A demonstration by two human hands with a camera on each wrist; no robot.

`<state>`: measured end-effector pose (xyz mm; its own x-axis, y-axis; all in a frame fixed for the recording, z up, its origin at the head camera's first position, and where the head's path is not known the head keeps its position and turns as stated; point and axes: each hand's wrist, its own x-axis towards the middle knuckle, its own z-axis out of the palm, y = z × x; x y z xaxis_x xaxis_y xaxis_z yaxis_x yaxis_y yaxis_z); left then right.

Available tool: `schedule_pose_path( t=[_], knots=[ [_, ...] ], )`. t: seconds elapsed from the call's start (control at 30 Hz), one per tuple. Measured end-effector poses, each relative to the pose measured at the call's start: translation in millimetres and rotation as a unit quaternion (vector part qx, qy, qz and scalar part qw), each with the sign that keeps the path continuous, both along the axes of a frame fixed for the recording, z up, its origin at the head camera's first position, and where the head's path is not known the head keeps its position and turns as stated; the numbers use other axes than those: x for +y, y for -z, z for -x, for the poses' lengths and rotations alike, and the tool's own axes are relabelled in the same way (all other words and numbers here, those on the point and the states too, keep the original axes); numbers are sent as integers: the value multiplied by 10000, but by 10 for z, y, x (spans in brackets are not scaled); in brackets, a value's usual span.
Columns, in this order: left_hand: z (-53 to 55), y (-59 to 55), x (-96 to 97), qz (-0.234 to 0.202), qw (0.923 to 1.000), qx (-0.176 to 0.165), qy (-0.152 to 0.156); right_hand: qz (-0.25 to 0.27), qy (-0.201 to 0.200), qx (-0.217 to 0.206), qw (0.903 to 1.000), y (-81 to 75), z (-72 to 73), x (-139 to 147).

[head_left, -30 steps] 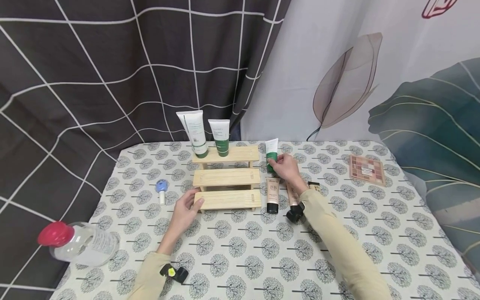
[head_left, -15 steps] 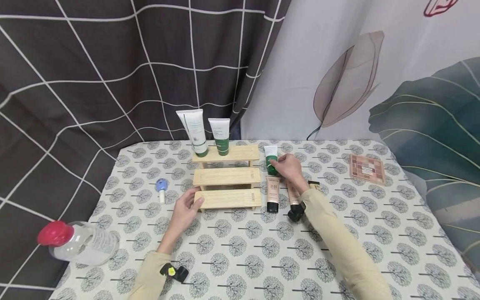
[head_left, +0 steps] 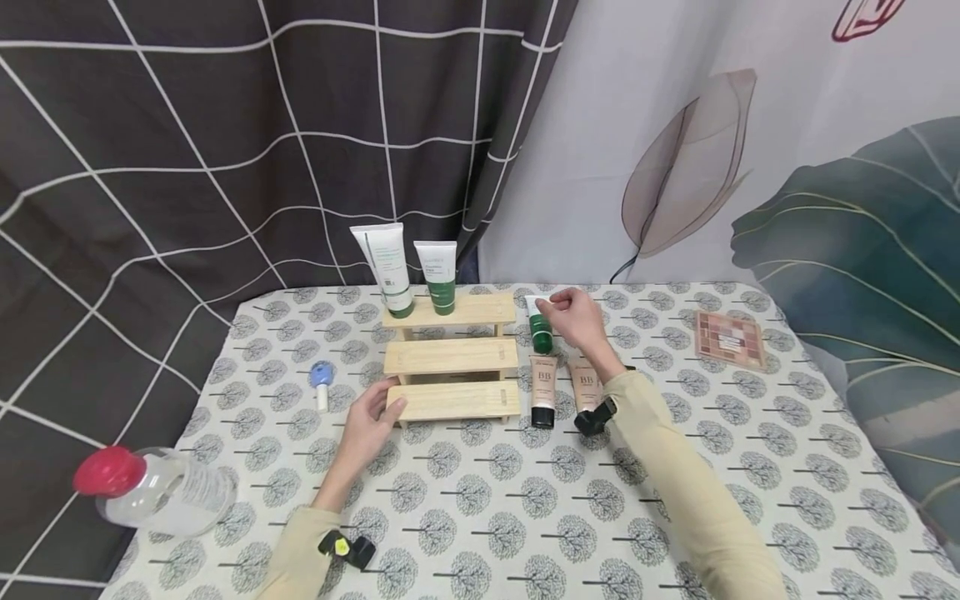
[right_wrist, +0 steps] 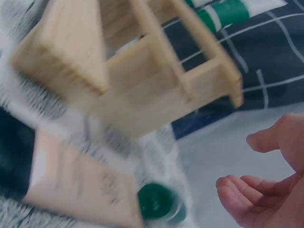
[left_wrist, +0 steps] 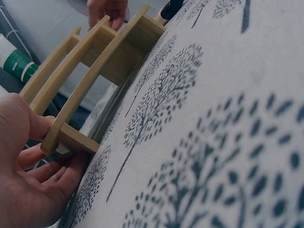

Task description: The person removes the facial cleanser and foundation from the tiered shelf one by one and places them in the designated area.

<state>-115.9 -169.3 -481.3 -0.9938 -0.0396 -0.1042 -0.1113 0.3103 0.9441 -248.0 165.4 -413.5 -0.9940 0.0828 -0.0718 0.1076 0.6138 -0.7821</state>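
Right hand [head_left: 576,318] has shifted from the green half of the small green-and-white squeeze tube [head_left: 541,333] to its white end. Fingers parted, apparently released; contact uncertain. Tube seemingly lies on the tabletop [head_left: 480,508] just beneath those fingers, green cap [right_wrist: 156,202] toward the BB cream tube [head_left: 543,385]. Left hand [head_left: 367,421] grips the three-tier wooden riser [head_left: 453,402] by its lowest step, thumb on top. Tube: probably light, soft, slick; best pinched near the firmer cap. Riser: likely stiff, easily slid; hold by a step's end.
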Motion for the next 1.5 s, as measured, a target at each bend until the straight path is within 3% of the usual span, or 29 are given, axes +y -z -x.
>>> schedule_pose_path(
  t=[0.1, 0.33, 0.5, 0.73, 1.0, 1.2, 1.5],
  knots=[
    [-5, 4, -3, -1, 10000, 4, -3, 87, -73, 91, 9999, -128, -4, -65],
    [-8, 4, -4, 26, 10000, 72, 0, 813, -506, 421, 9945, -482, -57, -315],
    [-6, 4, -6, 5, 10000, 46, 11, 1163, -920, 507, 9876, -591, -73, -489],
    [-14, 1, -12, 31, 10000, -13, -2, 1463, -1526, 775, 9743, -576, -48, -744],
    [-3, 7, -12, 3, 10000, 6, -5, 1439, -1796, 761, 9702, -549, -68, -1064],
    [-5, -9, -11, -19, 10000, -8, 3, 1511, -1854, 842, 9673, -503, -84, -1239],
    [-12, -16, 0, -26, 10000, 28, 17, 1438, -1634, 958, 9713, -391, -102, -1325]
  ],
)
